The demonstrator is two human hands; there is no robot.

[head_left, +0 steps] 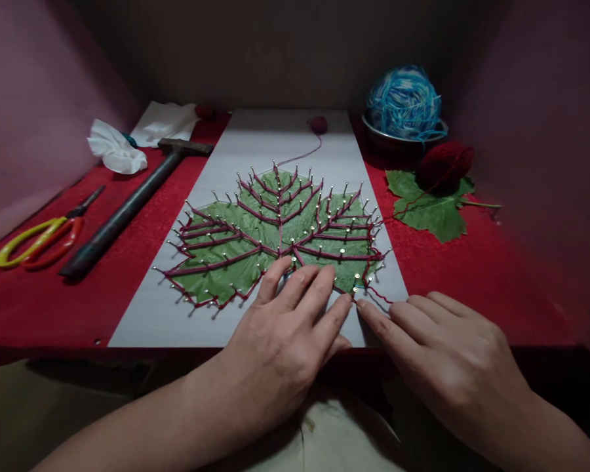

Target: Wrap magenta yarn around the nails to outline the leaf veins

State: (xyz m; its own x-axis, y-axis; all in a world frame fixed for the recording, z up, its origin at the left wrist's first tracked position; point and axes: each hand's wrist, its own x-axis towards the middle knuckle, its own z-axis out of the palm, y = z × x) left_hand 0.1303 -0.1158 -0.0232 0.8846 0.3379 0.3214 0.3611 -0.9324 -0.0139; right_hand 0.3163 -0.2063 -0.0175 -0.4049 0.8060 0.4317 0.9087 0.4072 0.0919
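A large green leaf lies on a white board, ringed by upright nails. Purple yarn runs between nails along its veins, and red yarn follows parts of the edge. My left hand rests over the leaf's near edge, fingers spread, its index fingertip beside a nail. My right hand is at the board's near right, index finger pointing to the same nail, other fingers curled. The red yarn runs to this hand and goes out of sight at its fingers.
Yellow-red scissors, a hammer and crumpled white tissue lie left on the red cloth. Behind the leaf sits a purple yarn ball. At right are blue yarn in a metal bowl and a dark red ball on another leaf.
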